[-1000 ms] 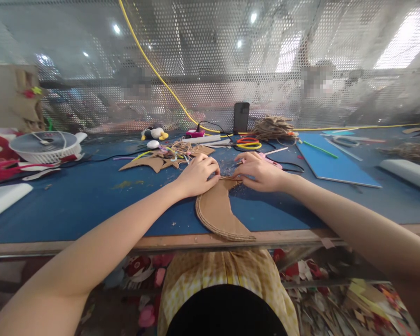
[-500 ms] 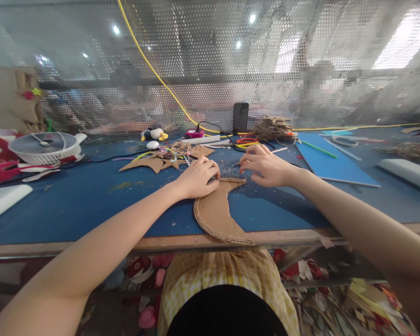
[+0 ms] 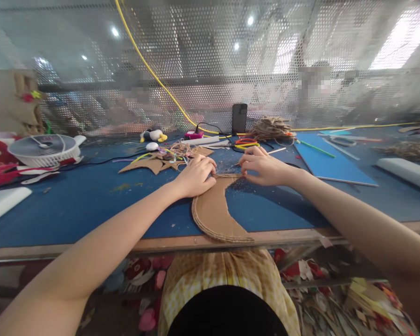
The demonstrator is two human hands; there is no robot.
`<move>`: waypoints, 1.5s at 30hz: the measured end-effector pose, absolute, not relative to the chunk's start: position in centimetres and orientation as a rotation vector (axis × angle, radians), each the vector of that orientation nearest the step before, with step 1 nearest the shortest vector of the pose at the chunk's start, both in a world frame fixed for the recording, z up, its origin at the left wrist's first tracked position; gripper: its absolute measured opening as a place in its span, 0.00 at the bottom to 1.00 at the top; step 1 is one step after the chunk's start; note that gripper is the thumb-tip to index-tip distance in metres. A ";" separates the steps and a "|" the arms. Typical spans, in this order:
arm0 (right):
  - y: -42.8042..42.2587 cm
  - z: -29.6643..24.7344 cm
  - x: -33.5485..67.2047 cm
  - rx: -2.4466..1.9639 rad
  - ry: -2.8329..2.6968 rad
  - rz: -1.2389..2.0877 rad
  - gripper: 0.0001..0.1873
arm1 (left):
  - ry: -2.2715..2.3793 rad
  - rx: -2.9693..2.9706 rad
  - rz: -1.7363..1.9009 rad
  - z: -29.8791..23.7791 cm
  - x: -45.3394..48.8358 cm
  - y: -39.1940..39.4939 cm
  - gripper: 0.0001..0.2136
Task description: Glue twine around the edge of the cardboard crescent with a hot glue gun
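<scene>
- head view, far left: a white round fan (image 3: 44, 148) sits on the blue table (image 3: 84, 200), with a white foam strip (image 3: 3, 201) near the front edge.
- further in, loose cardboard scraps (image 3: 150, 163) and a tangle of coloured string (image 3: 180, 150) lie behind my left hand (image 3: 196, 176).
- my left hand is curled, fingers pressed down on the far end of the cardboard crescent (image 3: 213, 214); it pins the piece flat rather than lifting it.
- the crescent lies on the table in front of me, its near curve reaching the table's front edge, with a cord border running along the outer rim.
- my right hand (image 3: 264, 167) hovers just past the crescent's far tip, fingers pinched together; i cannot tell whether a strand of cord is between them, it is too fine to see.
- i judge the step in hand to be laying cord along the top edge of the crescent; the next move calls for keeping the left hand firm while the right hand draws the cord snug to the edge.
- behind the right hand: a black phone (image 3: 239, 118) standing upright, a pile of twine (image 3: 271, 127), yellow and red loops (image 3: 247, 143).
- right side: a blue board (image 3: 331, 161) and another white foam strip (image 3: 406, 171).
</scene>
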State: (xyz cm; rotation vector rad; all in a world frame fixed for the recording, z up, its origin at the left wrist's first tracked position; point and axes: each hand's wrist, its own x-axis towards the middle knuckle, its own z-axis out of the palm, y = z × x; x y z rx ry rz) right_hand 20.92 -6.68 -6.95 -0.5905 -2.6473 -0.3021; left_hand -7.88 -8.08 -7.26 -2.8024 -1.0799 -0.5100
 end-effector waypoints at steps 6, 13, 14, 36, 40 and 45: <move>-6.6 -6.6 20.9 -0.584 -2.546 -0.295 0.15 | -1.082 -2.738 -0.555 -7.2 -7.9 -7.9 0.06; -6.4 -6.5 20.5 -0.618 -2.226 -0.070 0.19 | -1.113 -2.710 -0.574 -7.1 -7.9 -8.0 0.05; -6.3 -6.5 20.5 -0.623 -2.212 -0.036 0.19 | -1.119 -2.701 -0.574 -7.1 -7.9 -8.0 0.05; -7.3 -6.4 20.5 -0.612 -2.790 -0.712 0.12 | -1.082 -2.534 -0.464 -7.0 -8.1 -7.8 0.10; -7.0 -6.9 20.3 -0.646 -2.793 -0.731 0.12 | -1.075 -2.530 -0.479 -7.0 -8.1 -7.7 0.10; -6.8 -6.9 20.5 -0.706 -2.751 -0.650 0.13 | -1.074 -2.529 -0.460 -7.0 -8.2 -7.6 0.10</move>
